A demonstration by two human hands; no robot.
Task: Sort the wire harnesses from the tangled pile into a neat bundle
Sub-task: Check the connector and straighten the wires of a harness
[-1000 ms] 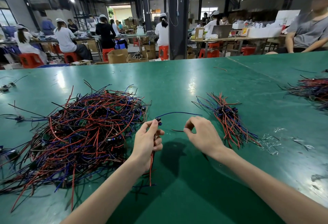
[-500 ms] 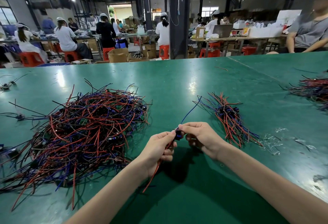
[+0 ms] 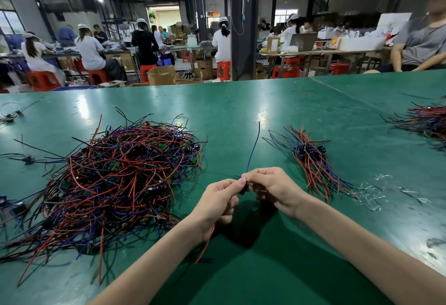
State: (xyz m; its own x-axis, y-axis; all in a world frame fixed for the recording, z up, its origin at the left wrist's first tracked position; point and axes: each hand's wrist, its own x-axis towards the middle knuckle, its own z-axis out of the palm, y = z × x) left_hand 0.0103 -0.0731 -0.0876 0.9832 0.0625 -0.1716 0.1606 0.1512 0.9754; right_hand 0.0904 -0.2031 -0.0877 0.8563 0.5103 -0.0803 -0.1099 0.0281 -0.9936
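Nearest, at 6 o'clock, the left hand (image 3: 222,198) and right hand (image 3: 272,189) both pinch one wire harness (image 3: 253,150) at its dark connector. It looks light and floppy, so it is best gripped there. The tangled pile (image 3: 120,179) lies at 9 o'clock and the neat bundle (image 3: 311,160) at 2 o'clock, with the way over seemingly unobstructed.

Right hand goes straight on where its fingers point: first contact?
The left hand, which meets the right hand at the held harness. Past that, likely the pile; depth unclear.

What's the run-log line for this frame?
left hand: pinches harness | right hand: pinches harness | tangled pile: beside left hand | neat bundle: beside right hand
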